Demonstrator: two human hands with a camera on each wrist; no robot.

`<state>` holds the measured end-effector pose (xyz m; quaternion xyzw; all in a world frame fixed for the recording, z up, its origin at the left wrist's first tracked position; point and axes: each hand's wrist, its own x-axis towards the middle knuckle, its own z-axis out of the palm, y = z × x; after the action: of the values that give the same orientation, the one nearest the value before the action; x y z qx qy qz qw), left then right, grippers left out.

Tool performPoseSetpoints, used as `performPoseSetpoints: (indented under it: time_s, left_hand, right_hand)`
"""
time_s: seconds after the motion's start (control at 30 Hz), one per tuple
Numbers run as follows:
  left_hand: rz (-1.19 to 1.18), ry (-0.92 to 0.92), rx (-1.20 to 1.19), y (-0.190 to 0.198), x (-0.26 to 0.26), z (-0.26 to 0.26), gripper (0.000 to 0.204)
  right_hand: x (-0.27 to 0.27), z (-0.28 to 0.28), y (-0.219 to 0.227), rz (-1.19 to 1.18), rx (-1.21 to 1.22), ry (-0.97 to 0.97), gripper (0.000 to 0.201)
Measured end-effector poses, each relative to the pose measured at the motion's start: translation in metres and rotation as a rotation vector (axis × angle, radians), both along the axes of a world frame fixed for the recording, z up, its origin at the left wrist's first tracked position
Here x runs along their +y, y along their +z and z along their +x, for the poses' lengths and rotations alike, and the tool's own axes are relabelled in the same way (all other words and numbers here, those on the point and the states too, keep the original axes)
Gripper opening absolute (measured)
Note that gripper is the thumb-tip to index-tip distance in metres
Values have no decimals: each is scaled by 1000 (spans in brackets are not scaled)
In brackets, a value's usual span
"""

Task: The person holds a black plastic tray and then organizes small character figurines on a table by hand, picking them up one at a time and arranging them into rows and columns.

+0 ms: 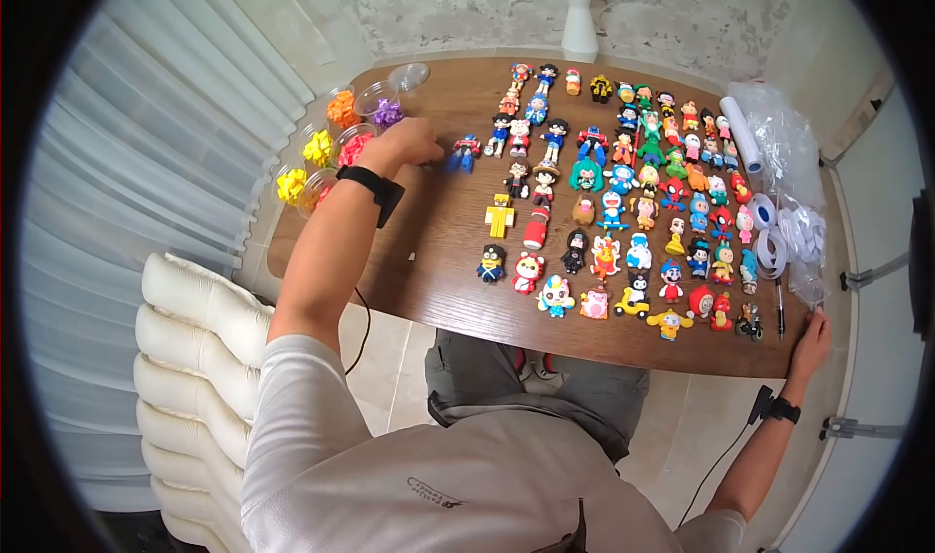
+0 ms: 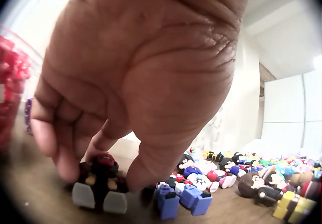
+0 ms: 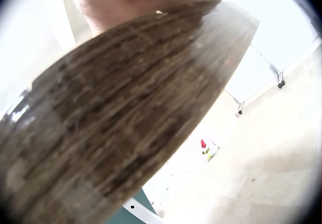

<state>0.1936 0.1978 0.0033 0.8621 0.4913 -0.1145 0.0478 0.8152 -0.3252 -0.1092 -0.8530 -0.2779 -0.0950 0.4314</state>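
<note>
In the left wrist view, my left hand (image 1: pixel 414 142) reaches down at the table's left side, its thumb and fingers on either side of a small dark toy figure (image 2: pixel 100 188). The figure has red at its head and pale grey feet facing the camera; in the head view the hand hides it. Right beside it lies a blue and red robot figure (image 1: pixel 465 152). At the table's front right corner, my right hand (image 1: pixel 810 344) rests against the edge; the right wrist view shows only part of it, above the brown wooden surface (image 3: pixel 126 93).
Several toy figures in rows cover the middle and right of the table (image 1: pixel 438 290). Clear tubs with yellow (image 1: pixel 317 148), orange (image 1: pixel 343 109), red and purple pieces (image 1: pixel 388 113) stand at the left. A white roll (image 1: pixel 740 134), tape (image 1: pixel 769 251), plastic wrap (image 1: pixel 794 144) and a pen (image 1: pixel 780 310) lie at the right.
</note>
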Motion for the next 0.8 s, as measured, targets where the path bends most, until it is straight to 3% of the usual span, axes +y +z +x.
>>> performPoseSetpoints:
  time_s: [0.13,0.27,0.33,0.63,0.8]
  left_hand:
    - [-95,48,45,22,-11,6,39]
    - [184,73,-95,22,8,22,36]
    - [218,39,-153,34,5,54,32]
    - [86,-207,-152,9,50,229,35]
    - [50,-68,-144,12,30,292,44]
  right_hand:
    - [0,-2,1,-4,-10,1,39]
    - [3,-6,3,-28,2,-10,39]
    - [1,-7,7,-38,-9,-21,39]
    - [4,-17,12,6,4,-43,36]
    - [6,-20,15,26,53,-48,34]
